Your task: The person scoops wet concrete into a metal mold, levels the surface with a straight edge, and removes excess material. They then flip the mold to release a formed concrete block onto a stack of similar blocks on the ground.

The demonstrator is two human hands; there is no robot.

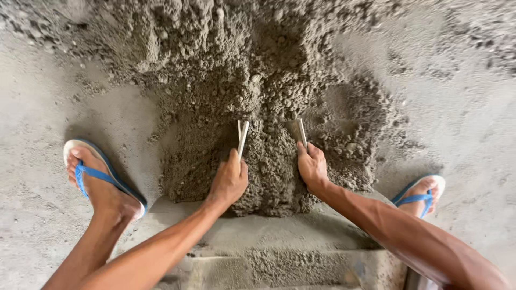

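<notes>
A big heap of damp grey sandy mix (236,70) lies on the concrete floor in front of me. My left hand (229,180) grips a thin pale flat stick (243,135) that stands on edge in the heap. My right hand (312,165) holds a second pale flat piece (301,131), also pressed into the mix. Between the two pieces sits a ridge of the mix (271,172), drawn toward me. My forearms reach in from the bottom of the view.
My left foot in a blue flip-flop (99,180) rests on the floor at the left, my right foot in another (422,196) at the right. A grey block or mould edge (279,252) lies below the hands. Bare dusty concrete (462,107) surrounds the heap.
</notes>
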